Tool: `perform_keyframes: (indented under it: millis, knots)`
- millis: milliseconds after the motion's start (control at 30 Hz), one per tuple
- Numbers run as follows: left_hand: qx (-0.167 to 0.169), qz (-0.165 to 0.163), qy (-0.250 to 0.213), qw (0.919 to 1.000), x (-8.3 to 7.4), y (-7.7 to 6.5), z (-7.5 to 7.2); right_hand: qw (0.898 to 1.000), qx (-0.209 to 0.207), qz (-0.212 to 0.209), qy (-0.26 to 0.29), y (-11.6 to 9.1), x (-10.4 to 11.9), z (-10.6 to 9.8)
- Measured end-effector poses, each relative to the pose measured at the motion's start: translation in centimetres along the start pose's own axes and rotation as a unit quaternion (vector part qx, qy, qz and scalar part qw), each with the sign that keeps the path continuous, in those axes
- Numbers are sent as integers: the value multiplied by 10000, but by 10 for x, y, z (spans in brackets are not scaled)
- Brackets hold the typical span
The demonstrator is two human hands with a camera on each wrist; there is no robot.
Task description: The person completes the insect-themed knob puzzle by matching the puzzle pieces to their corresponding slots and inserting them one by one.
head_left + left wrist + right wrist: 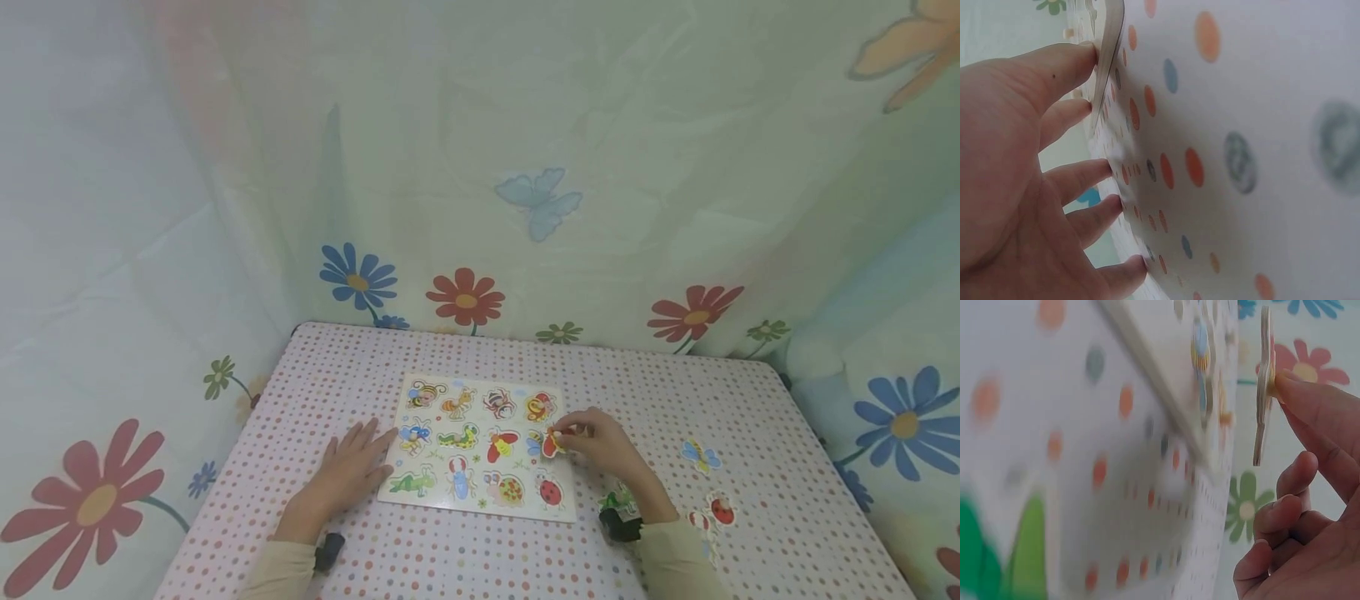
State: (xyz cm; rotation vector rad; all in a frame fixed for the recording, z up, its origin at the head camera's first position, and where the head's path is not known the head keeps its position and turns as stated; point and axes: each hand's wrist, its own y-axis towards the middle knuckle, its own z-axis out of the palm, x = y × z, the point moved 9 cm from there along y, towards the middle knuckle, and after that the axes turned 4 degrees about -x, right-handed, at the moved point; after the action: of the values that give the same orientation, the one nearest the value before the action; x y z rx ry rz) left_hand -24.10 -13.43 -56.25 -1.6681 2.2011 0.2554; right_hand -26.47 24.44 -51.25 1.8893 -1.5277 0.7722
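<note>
A wooden insect puzzle board (480, 517) lies on the dotted table, with several insect pictures in rows. My right hand (603, 446) pinches a red insect puzzle piece (553, 442) by its small knob, over the board's right side near a printed bee (534, 443). In the right wrist view, the puzzle piece (1264, 394) is held on edge, apart from the board, between thumb and forefinger; the other fingers curl loosely. My left hand (341, 471) rests with spread fingers on the table, and in the left wrist view its thumb touches the edge of the board (1109, 56).
Right of the board lie a loose bee piece (701, 456), a ladybug piece (722, 510) and a red-and-white piece (699, 521). A green piece (617, 498) is partly hidden by the right wrist. A flower-printed curtain (420, 167) hangs behind the dotted table (352, 358).
</note>
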Motion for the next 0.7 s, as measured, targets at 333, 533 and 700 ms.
perform_keyframes:
  millis: [333, 533, 700]
  knots:
    - [-30, 3, 21, 10000, -1, 1, 0, 9993, 326, -136, 96, 17, 20, 34]
    - [-37, -18, -14, 10000, 1, -1, 0, 9976, 542, -410, 93, 25, 32, 51]
    - [-57, 7, -50, 10000, -1, -1, -2, 9943, 693, -799, 163, 32, 45, 62]
